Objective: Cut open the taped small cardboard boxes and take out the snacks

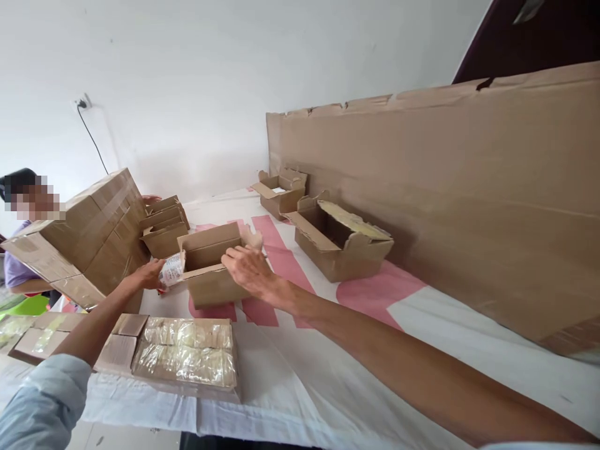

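An open cardboard box (210, 290) stands on the cloth-covered table in front of me. My left hand (150, 274) is closed on a white printed packet (172, 270) at the left side of this box. What is inside the packet cannot be made out. At the box's near right rim, my right hand (248, 265) grips the cardboard edge with its fingers curled over it. The box's inside is mostly in shadow. Its raised end flap (252, 236) shows just beyond my right hand.
Two more open boxes, a larger one (328, 259) and a smaller one (281, 201), stand to the right by a tall cardboard panel (422, 187). Taped cartons (96, 231) lean at the left, near nested boxes (166, 234) and a co-worker. A plastic-wrapped carton (185, 353) lies in front.
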The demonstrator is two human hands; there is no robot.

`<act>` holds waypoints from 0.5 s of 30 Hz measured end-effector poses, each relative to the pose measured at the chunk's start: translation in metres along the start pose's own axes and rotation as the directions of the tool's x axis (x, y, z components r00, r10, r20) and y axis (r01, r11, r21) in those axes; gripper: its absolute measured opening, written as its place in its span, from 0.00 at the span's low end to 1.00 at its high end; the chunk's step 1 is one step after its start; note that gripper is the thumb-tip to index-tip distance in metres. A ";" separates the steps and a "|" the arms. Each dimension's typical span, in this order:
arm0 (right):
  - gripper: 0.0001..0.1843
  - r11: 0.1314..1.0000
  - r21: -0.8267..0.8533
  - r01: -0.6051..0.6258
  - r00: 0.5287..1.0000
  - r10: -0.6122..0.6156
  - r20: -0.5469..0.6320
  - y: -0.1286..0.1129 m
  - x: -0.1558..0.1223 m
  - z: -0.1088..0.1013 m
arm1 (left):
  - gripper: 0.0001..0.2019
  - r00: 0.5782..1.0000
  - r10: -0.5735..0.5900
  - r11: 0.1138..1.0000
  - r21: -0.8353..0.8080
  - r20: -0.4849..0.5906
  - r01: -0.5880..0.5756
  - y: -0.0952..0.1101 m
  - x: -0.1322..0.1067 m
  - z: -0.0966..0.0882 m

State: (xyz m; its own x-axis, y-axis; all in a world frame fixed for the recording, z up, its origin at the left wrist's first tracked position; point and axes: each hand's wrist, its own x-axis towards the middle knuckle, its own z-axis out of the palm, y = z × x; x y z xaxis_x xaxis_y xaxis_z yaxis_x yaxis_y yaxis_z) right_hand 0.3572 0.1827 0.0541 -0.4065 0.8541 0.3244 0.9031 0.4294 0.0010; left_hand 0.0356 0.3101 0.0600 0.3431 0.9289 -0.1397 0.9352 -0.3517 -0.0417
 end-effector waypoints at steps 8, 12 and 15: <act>0.17 0.998 -0.009 0.067 0.990 -0.068 -0.121 0.028 -0.048 0.038 | 0.28 0.998 -0.064 0.994 0.090 0.030 0.061 0.011 0.048 0.043; 0.16 0.992 0.001 0.130 0.983 -0.128 -0.130 0.024 -0.039 0.049 | 0.26 0.999 -0.047 0.999 0.008 0.018 0.047 -0.012 0.070 0.018; 0.14 0.983 0.011 0.182 0.981 -0.181 -0.075 0.009 -0.016 0.050 | 0.24 0.998 -0.058 0.995 -0.078 -0.006 0.057 -0.028 0.090 -0.005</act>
State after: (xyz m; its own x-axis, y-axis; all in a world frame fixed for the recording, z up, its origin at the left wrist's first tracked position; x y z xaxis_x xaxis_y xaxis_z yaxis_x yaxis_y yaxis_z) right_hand 0.3644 0.1873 0.0019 -0.5515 0.7378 0.3893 0.8123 0.5812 0.0492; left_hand 0.0408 0.4038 0.0532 0.2887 0.9484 -0.1313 0.9574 -0.2876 0.0277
